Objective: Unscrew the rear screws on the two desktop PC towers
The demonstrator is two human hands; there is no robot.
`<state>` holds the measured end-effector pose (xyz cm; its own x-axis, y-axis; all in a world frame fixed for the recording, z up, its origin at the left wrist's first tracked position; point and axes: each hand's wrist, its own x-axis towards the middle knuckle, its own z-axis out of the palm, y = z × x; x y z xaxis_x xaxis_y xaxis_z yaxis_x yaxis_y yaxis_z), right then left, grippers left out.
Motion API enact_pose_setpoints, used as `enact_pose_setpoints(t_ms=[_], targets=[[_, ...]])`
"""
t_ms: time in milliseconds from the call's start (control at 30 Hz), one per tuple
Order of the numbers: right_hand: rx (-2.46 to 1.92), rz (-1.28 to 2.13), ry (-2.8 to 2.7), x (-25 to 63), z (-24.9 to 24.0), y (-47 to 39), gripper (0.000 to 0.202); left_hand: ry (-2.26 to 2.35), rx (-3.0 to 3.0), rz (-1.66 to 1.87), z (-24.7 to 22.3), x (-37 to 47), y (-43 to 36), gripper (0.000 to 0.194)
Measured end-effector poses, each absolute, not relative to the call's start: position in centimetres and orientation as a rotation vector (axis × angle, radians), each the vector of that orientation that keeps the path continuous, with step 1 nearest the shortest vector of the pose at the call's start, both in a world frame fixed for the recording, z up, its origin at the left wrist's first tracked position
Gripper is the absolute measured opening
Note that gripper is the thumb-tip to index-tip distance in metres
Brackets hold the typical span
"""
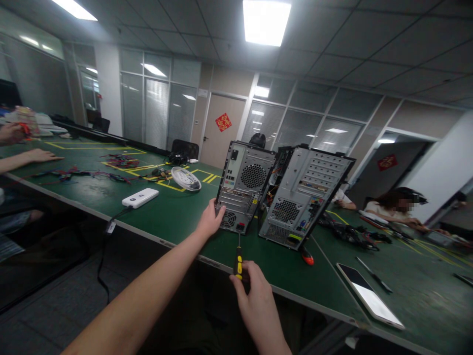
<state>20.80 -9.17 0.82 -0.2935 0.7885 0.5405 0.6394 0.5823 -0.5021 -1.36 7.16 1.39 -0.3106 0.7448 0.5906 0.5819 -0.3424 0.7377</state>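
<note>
A computer tower [236, 197] stands on the green table with its rear panel facing me. My left hand [210, 220] grips its lower left edge, the thumb on the rear panel and the other fingers partly hidden. In my right hand [258, 291] is a screwdriver [238, 259] with a black and yellow handle, held by the fingertips. Its shaft points up at the bottom of the rear panel, near a red and black socket; whether the tip touches cannot be made out. A second computer tower [295, 202], larger and tilted in view, stands just to the right.
A white power bank [140, 197] with a cable lies left, near a white perforated oval cover [185, 178]. Rightward are an orange-tipped tool [307, 257], a phone [369, 295], a thin pointed tool [373, 274] and black cables [351, 234]. Other people sit at both sides.
</note>
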Motion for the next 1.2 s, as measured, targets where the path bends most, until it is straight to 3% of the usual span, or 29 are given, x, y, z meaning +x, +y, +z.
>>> enact_pose_setpoints(t_ms=[700,1200], targets=[[-1.066,0.159,-2.073,21.01,0.72,-9.50,0.032,1.712,1.727,1.715,1.53,-1.28,7.03,0.054],[-1.090,0.199,-2.039,21.03,0.46,-9.17,0.030,1.719,1.722,1.716,1.45,-1.28,7.07,0.054]])
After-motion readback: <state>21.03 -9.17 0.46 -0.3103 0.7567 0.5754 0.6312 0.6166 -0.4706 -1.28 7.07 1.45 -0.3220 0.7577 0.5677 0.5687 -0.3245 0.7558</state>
